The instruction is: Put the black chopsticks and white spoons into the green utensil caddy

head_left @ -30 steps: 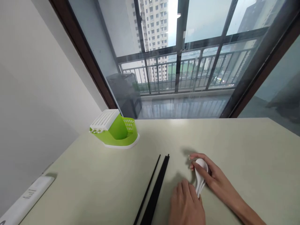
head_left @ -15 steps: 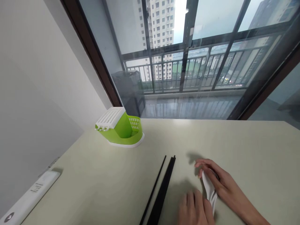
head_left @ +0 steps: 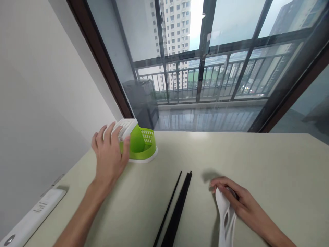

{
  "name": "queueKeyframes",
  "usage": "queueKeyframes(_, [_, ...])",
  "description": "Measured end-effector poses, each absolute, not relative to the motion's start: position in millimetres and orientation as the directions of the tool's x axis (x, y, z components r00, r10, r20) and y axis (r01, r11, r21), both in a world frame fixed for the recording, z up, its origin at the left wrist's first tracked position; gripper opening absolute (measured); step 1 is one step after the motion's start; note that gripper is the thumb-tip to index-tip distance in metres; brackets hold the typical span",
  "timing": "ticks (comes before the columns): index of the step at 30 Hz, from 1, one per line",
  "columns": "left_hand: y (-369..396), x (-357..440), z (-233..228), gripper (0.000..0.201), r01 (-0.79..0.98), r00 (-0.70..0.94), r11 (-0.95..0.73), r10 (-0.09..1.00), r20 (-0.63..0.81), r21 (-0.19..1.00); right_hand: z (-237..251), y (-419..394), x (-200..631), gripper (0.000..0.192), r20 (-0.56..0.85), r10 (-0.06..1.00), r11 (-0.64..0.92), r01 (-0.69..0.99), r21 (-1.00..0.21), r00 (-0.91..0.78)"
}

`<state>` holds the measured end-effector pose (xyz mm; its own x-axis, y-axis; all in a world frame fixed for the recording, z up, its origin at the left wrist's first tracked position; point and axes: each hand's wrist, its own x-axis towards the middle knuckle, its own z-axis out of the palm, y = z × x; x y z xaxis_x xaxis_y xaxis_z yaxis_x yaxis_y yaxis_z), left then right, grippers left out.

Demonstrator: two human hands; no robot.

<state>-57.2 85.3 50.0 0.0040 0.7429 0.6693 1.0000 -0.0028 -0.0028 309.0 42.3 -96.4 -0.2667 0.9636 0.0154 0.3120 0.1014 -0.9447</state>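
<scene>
My left hand is at the left side of a green and white utensil holder, fingers spread and curved over its white slotted top. Whether the fingertips press on it I cannot tell. On the right, the fingers of my right hand are closed round white soup spoons, whose handles point toward the near edge of the view. Their bowls are partly covered by the fingers. Between the hands lie a single black chopstick and a bundle of black chopsticks, side by side on the table.
The pale table ends at a large glass window with a dark frame. A white elongated device lies along the left edge, beside the white wall.
My left hand has left the spoons and moved up and left to the utensil holder. My right hand keeps the spoons, whose handles now show more fully.
</scene>
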Motion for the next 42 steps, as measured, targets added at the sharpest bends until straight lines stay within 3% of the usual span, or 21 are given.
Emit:
queueKeyframes(4, [94, -82, 49, 0.052, 0.997, 0.041, -0.068, 0.816, 0.576, 0.025, -98, 42, 309, 0.035, 0.005, 0.956, 0.104, 0.325, -0.940, -0.292])
queueKeyframes(8, [100, -74, 43, 0.052, 0.989, 0.000, -0.089, 0.800, 0.600, 0.118, -98, 42, 308, 0.035, -0.002, 0.955, 0.096, 0.315, -0.944, -0.297])
queueKeyframes(11, [106, -56, 41, 0.050, 0.976, 0.086, -0.189, 0.793, 0.604, 0.109, -97, 43, 306, 0.033, -0.007, 0.963, 0.074, 0.289, -0.954, -0.270])
queueKeyframes(15, [114, -15, 39, 0.045, 0.927, 0.226, -0.356, 0.782, 0.580, 0.118, -102, 49, 307, 0.033, 0.033, 0.996, 0.050, 0.196, -0.979, -0.087])
queueKeyframes(22, [113, 78, 35, 0.044, 0.862, 0.278, -0.440, 0.824, 0.494, 0.250, -121, 60, 323, 0.037, 0.005, 0.944, -0.022, 0.077, -0.997, 0.330])
queueKeyframes(31, [98, 150, 28, 0.049, 0.840, 0.405, -0.521, 0.787, 0.465, 0.150, -125, 65, 326, 0.036, 0.072, 0.872, 0.052, 0.053, -0.997, 0.484])
queueKeyframes(36, [94, 143, 33, 0.046, 0.771, 0.474, -0.606, 0.751, 0.459, 0.196, -125, 68, 329, 0.042, 0.067, 0.890, 0.060, 0.029, -0.998, 0.452])
queueKeyframes(39, [94, 124, 32, 0.041, 0.742, 0.398, -0.620, 0.715, 0.575, 0.256, -127, 68, 331, 0.043, 0.038, 0.902, 0.035, 0.015, -0.999, 0.430])
queueKeyframes(42, [95, 99, 21, 0.030, 0.724, 0.203, -0.577, 0.701, 0.684, 0.377, -130, 68, 331, 0.045, 0.022, 0.912, 0.021, 0.007, -1.000, 0.409])
